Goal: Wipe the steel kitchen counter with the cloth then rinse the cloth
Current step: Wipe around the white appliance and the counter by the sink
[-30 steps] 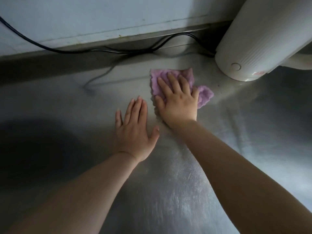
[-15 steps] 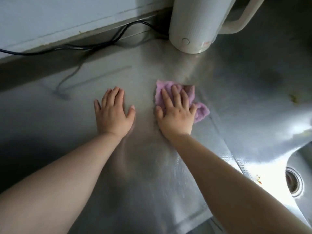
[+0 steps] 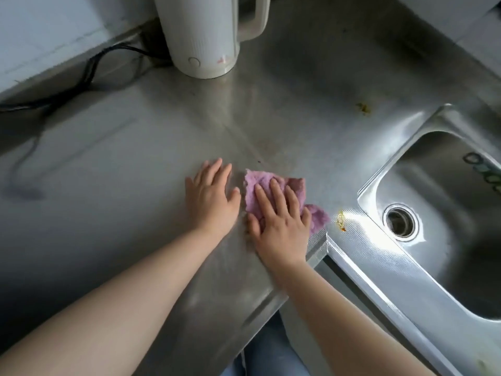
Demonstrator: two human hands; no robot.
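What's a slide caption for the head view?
Right hand presses purple cloth on steel counter beside sink.

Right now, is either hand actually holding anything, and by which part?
Nothing is gripped. The right hand presses flat, fingers spread, on the middle of the purple cloth, pinning it to the steel counter. The left hand lies open and flat on bare steel.

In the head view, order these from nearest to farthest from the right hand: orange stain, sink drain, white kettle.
From the right hand:
1. Orange stain, just right of it, by the counter edge.
2. Sink drain, farther right, in the basin.
3. White kettle, far back, by the wall.
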